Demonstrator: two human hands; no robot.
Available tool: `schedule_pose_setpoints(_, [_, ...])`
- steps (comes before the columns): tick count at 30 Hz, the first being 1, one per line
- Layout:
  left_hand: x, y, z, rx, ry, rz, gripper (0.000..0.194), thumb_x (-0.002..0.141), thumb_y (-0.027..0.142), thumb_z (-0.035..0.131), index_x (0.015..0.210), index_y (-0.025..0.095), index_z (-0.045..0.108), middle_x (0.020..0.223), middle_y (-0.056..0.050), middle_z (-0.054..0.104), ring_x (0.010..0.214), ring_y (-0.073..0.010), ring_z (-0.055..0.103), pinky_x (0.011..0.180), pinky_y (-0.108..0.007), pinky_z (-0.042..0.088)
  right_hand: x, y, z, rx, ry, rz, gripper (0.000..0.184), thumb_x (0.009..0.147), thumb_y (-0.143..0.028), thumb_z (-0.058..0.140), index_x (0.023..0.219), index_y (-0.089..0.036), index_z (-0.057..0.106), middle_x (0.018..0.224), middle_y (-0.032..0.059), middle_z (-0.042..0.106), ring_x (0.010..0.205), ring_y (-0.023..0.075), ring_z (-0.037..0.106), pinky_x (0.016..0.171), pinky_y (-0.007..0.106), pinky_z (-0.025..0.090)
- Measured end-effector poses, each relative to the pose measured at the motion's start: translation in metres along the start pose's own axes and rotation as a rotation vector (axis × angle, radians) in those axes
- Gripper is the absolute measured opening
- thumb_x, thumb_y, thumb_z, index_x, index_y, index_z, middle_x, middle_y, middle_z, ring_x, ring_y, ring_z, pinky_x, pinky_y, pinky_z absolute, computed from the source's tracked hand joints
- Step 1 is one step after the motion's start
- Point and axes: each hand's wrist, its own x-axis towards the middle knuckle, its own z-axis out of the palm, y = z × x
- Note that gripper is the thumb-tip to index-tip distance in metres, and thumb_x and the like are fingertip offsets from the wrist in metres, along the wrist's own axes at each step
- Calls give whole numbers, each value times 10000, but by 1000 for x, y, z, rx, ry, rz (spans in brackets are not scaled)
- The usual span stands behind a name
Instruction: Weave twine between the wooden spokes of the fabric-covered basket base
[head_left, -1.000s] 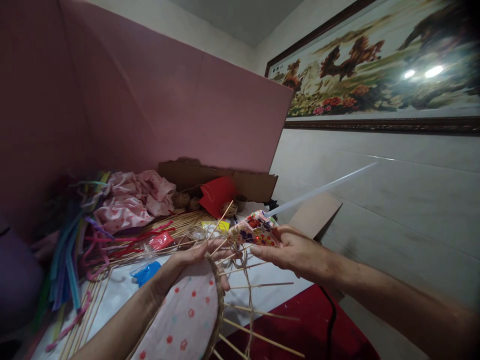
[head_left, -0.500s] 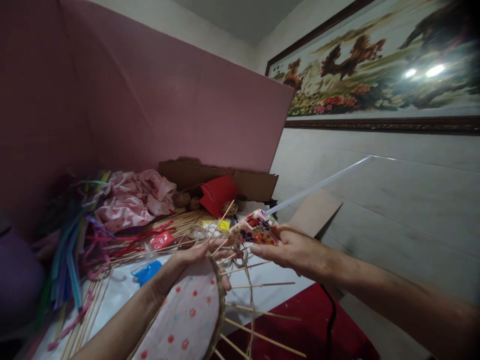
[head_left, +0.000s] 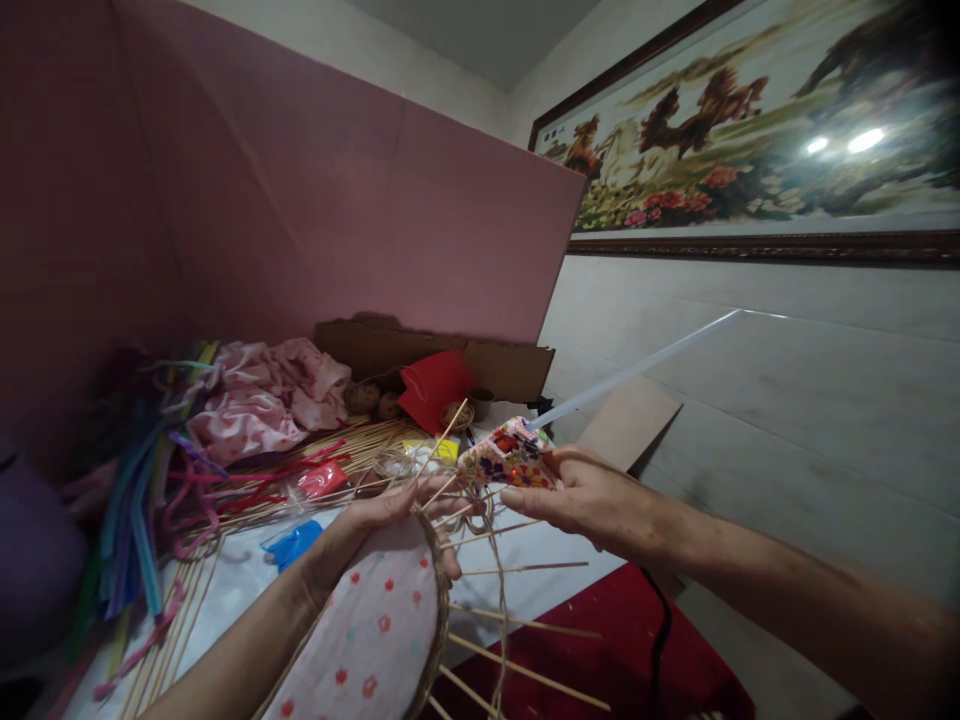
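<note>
My left hand point(head_left: 401, 505) is closed around the upper rim of a round woven piece point(head_left: 367, 635), its face covered in white cloth with small red flowers. Thin wooden sticks point(head_left: 529, 675) radiate from its twine-wrapped edge, and a loose strand of twine point(head_left: 502, 600) hangs across them. In my right hand point(head_left: 581, 495) is a hot glue gun point(head_left: 510, 455) with a colourful floral cover. A long translucent glue stick point(head_left: 637, 370) pokes out of its back end. The gun's nozzle points at the sticks beside my left fingers; its exact contact is hard to make out.
Pink flowered cloth point(head_left: 259, 400), coloured pipe cleaners point(head_left: 135, 530), a blue packet point(head_left: 295, 546) and a red bag point(head_left: 436, 390) lie on the table. A cardboard strip point(head_left: 510, 368) stands behind. A black cord point(head_left: 662, 635) hangs below my right wrist, over a red surface point(head_left: 600, 670).
Both hands keep nearly the same pose, with the glue gun by the rim. The glue stick's far end has tilted slightly and sits a little further left.
</note>
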Motion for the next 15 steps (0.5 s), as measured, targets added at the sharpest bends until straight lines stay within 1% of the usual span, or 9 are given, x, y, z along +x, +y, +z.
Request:
schedule_pose_setpoints(4, [0,0,-1,-12,19,-11,398,889,352,315,1154,211,577,1196,-127,563,755,-268,658,657,-383,453,-1,-4,1,-10,-1,8,236,825,-362,532,664,-191,511,524,-62,344,444,76,293,447,211,255])
schedule_pose_setpoints(7, [0,0,0,9,9,12,409,896,344,300,1157,202,581,1173,-129,582,745,-260,664,700,-397,448,-1,-5,0,-15,7,24,220,821,-347,531,671,-190,495,520,-65,337,441,74,287,443,209,249])
schedule_pose_setpoints(10, [0,0,1,13,-1,14,404,893,335,319,1176,195,570,1174,-130,586,756,-250,661,744,-404,438,-1,-6,0,-5,-14,57,239,832,-350,508,657,-193,462,489,-74,311,415,71,269,428,210,237])
schedule_pose_setpoints(15, [0,0,-3,9,-11,11,400,886,341,327,1165,189,570,1130,-135,606,757,-269,656,717,-409,441,-2,-7,-1,-19,1,86,275,825,-379,510,644,-196,412,502,-71,321,424,68,273,413,204,226])
